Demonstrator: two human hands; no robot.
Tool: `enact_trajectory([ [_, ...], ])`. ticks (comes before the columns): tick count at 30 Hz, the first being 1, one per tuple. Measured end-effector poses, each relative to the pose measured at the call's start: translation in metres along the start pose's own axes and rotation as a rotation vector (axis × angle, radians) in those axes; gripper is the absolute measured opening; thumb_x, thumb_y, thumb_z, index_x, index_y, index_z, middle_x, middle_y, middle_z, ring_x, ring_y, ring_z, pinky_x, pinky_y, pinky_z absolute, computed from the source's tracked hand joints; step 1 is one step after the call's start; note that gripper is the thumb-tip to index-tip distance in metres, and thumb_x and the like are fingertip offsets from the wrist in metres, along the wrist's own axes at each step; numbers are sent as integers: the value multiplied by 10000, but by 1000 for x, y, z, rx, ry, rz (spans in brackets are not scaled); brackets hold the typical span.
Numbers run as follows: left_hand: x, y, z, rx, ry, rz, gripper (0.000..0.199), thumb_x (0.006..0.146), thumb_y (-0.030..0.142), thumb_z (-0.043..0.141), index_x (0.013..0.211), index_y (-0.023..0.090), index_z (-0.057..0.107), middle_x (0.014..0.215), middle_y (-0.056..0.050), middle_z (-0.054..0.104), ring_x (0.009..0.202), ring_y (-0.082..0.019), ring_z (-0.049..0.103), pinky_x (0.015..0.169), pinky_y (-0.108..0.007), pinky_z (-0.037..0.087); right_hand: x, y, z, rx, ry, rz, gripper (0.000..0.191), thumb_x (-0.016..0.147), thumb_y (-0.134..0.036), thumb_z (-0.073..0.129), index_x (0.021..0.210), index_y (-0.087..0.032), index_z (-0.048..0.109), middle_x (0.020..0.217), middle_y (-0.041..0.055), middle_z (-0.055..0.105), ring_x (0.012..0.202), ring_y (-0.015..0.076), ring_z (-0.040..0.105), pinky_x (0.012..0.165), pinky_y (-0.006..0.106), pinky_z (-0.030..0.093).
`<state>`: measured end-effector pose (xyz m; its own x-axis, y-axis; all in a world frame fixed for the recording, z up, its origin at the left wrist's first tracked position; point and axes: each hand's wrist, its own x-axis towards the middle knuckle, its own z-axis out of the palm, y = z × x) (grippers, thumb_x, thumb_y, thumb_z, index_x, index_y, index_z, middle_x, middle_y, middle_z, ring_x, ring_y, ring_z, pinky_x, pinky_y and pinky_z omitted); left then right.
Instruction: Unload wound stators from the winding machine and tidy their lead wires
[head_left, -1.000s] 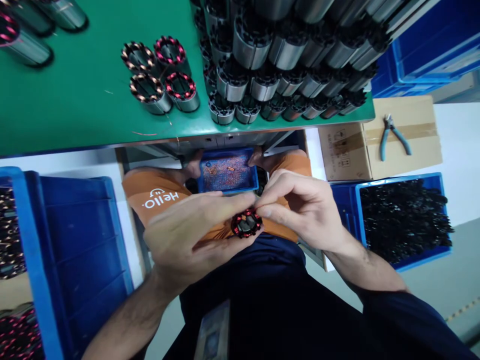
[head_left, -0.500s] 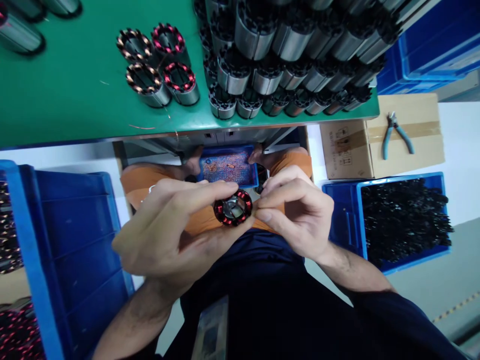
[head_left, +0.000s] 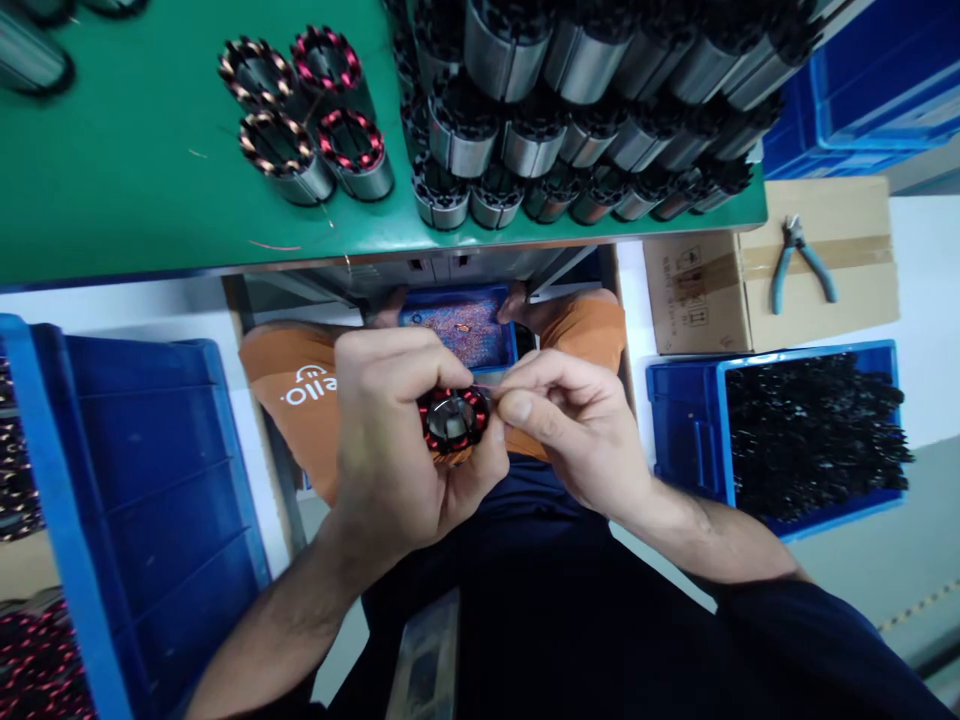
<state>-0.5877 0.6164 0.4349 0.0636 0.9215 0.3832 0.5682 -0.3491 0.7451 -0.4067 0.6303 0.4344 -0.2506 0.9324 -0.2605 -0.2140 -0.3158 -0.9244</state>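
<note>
A ring-shaped stator core [head_left: 454,420] with red copper windings is held end-up over the lap. My left hand [head_left: 405,430] wraps round it, fingers on its far side and thumb on its near right edge. Beside its right rim, my right hand [head_left: 577,425] is closed in a pinch, thumb against forefinger, on what looks like a thin wire end. On the green table [head_left: 150,200] stand two cores with red windings [head_left: 351,145] and two with copper-coloured windings [head_left: 276,148].
Rows of silver and black cores [head_left: 532,145] fill the table's right part. Pliers [head_left: 799,262] lie on a cardboard box [head_left: 855,285]. A blue bin of black parts [head_left: 814,440] is at right, a blue bin [head_left: 150,500] at left. A blue tray [head_left: 465,325] with wire scraps lies below the table.
My left hand has shifted its grip, its fingers now curled more tightly round the core, which has moved slightly left. My right hand stays pinched at the rim. The view has shifted slightly.
</note>
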Motion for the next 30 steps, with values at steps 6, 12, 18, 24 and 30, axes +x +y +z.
enact_trajectory([
  [6, -5, -7, 4, 172, 69, 175, 367, 917, 307, 864, 1207, 291, 640, 1093, -54, 677, 1029, -233, 663, 900, -407, 573, -8, 21, 3, 162, 19, 22, 165, 915, -328, 956, 1072, -370, 925, 1047, 4, 845, 966, 139, 756, 886, 282, 643],
  [12, -12, -5, 0, 157, 11, 174, 350, 908, 257, 867, 1210, 294, 693, 1145, -68, 682, 1026, -221, 667, 906, -375, 583, -7, 12, -5, 19, -41, -33, 77, 975, -334, 903, 1034, -297, 868, 981, 8, 777, 900, 144, 721, 845, 293, 635],
  [18, -2, -1, -12, -178, -224, -119, 171, 1022, 391, 713, 1141, 269, 719, 1012, -62, 693, 912, -197, 691, 782, -323, 623, 8, -33, -29, -581, -303, -371, 118, 990, -249, 859, 1096, -267, 811, 1379, 92, 741, 1254, 260, 721, 1100, 442, 646],
  [24, -10, -30, -9, -713, -544, -526, 638, 1154, 731, 279, 1209, 261, 707, 708, 3, 754, 419, -143, 613, 459, -285, 522, 7, -55, -46, -733, -461, -204, 34, 1088, -201, 700, 1057, -187, 694, 1330, 135, 801, 1384, 244, 741, 1065, 335, 657],
  [30, -29, -12, 1, 187, -64, 220, 478, 840, 405, 984, 1206, 236, 727, 1125, -47, 869, 920, -219, 856, 808, -314, 672, -2, -38, -48, -520, -416, 154, 222, 1131, -386, 676, 1000, -207, 675, 1145, 96, 821, 1196, 218, 794, 1094, 410, 653],
])
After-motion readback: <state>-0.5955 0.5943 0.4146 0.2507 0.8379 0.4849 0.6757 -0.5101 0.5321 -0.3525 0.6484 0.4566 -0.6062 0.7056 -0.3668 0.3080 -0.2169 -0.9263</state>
